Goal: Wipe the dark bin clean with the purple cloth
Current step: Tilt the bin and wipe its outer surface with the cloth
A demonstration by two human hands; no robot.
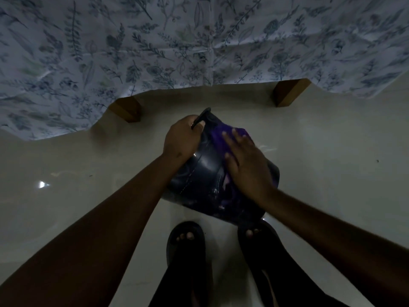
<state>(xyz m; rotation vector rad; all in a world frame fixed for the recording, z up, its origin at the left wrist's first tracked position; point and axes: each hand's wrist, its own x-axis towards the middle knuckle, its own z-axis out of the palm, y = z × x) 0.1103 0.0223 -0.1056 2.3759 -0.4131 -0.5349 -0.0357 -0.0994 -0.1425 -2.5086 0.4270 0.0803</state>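
Note:
The dark bin [203, 180] lies tipped on its side on the pale floor, just in front of my feet. My left hand [182, 138] grips the bin's far rim at the handle, fingers curled around it. My right hand [245, 165] lies flat with fingers spread, pressing the purple cloth [219, 136] against the bin's upper side. Only the cloth's far part and a few folds near my wrist show; the rest is under my palm.
A bed with a blue-leaf patterned sheet [199, 41] hangs over the far side, with two wooden legs [128, 110] [287, 93] on the glossy tiled floor [88, 173]. My feet in dark sandals [186, 242] stand right behind the bin.

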